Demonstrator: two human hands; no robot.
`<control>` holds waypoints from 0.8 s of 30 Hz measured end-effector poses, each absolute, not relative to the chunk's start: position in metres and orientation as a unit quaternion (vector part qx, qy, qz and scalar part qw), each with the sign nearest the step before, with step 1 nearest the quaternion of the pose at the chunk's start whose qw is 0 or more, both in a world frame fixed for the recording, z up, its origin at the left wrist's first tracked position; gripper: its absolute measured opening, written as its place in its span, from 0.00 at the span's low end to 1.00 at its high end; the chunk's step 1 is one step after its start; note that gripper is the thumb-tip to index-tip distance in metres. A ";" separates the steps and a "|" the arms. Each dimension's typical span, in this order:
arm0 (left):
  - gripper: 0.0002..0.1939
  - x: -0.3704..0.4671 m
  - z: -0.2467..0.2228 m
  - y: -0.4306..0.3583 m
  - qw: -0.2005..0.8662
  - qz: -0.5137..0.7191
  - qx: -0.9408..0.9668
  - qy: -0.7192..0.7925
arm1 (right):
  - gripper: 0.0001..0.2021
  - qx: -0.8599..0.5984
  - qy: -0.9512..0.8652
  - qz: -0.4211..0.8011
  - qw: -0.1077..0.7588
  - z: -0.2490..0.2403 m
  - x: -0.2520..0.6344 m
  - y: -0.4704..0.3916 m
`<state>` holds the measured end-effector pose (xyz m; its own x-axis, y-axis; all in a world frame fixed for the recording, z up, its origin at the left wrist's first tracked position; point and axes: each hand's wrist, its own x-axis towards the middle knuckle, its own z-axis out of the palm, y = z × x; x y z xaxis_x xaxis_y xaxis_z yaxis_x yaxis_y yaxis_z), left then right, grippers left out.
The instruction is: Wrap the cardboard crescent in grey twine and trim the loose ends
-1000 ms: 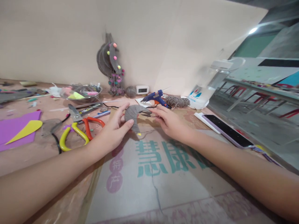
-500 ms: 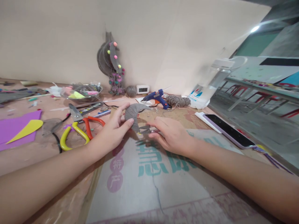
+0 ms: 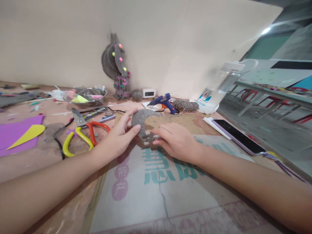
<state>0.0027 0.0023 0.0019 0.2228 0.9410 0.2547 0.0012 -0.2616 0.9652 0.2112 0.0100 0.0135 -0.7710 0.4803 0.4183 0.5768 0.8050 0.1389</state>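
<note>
A grey crescent [image 3: 140, 121] wrapped in yarn is held by my left hand [image 3: 123, 130], its thumb on the front and its fingers at the outer edge. My right hand [image 3: 174, 139] is closed around a small pair of scissors [image 3: 149, 138], whose blades lie at the crescent's lower tip. Most of the scissors' handle is hidden in the fingers. Below both hands lies a printed translucent sheet [image 3: 131, 208], with a loose strand of grey yarn [image 3: 163, 201] on it.
Large yellow and orange-handled scissors [image 3: 80, 143] and purple sheets [image 3: 17, 136] lie at left. Behind the hands are a blue glue gun [image 3: 162, 100], a grey yarn skein [image 3: 186, 105] and a small clock [image 3: 149, 93]. A phone [image 3: 239, 136] and a bottle [image 3: 214, 87] stand to the right.
The crescent has turned and shifted slightly to the right in my left hand. My right hand has moved slightly, and the scissors' blades look closer together.
</note>
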 end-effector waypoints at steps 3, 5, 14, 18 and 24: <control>0.30 0.002 0.001 0.001 0.480 0.489 0.617 0.387 | 0.16 -0.282 -0.933 -0.134 0.182 0.013 0.211 0.011; 0.30 0.002 0.001 0.001 0.479 0.487 0.618 0.389 | 0.16 -0.281 -0.932 -0.138 0.183 0.012 0.211 0.010; 0.29 0.003 0.001 0.002 0.483 0.493 0.614 0.381 | 0.15 -0.269 -0.933 -0.154 0.185 0.012 0.212 0.011; 0.30 0.002 0.000 0.001 0.489 0.488 0.615 0.381 | 0.15 -0.259 -0.933 -0.165 0.187 0.011 0.211 0.011; 0.28 0.004 0.002 0.000 0.491 0.492 0.614 0.374 | 0.15 -0.281 -0.914 -0.110 0.269 0.016 0.212 0.009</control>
